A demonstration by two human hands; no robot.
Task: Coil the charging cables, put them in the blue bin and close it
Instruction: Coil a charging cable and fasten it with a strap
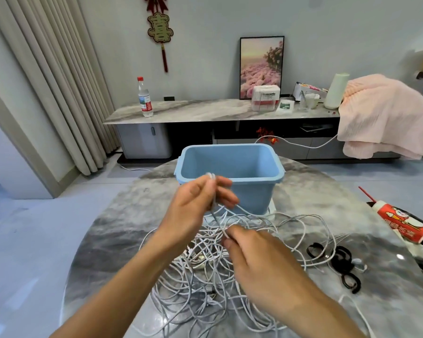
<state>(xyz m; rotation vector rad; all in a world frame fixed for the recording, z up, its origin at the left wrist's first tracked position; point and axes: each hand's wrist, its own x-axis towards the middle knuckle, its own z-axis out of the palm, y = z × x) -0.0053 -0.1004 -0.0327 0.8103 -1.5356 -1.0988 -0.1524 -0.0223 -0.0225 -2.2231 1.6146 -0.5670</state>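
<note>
**White cables in a heap by the open blue bin**

On the round grey tabletop [103, 230] lies a big messy heap of white charging cables [205, 272]. Just behind the heap, on the far side, stands the blue bin [252, 191], open at the top with nothing to see inside.

The left hand [193, 206] is lifted in front of the bin, and its fingers [224, 182] pinch a few loops of white cable. The right hand [257, 259] is lower and nearer, over the heap, and its fingers [230, 234] pinch the same strand where it comes down.

To the right of the heap lie some black loops [344, 262]. At the right edge of the tabletop is a red and white pack [405, 223] with a cartoon on it; its writing is too blurry to read.

Far back, a long low cabinet [181, 111] with a marble top stands against the wall. On it are a water bottle [145, 98] with a red cap and red label, a white box [266, 98] with dark letters that cannot be made out, and a flower picture [261, 62]. A pink blanket [386, 120] hangs over its right end. A red and gold hanging sign [160, 28] is on the wall, and beige curtains [51, 76] hang on the left.
</note>
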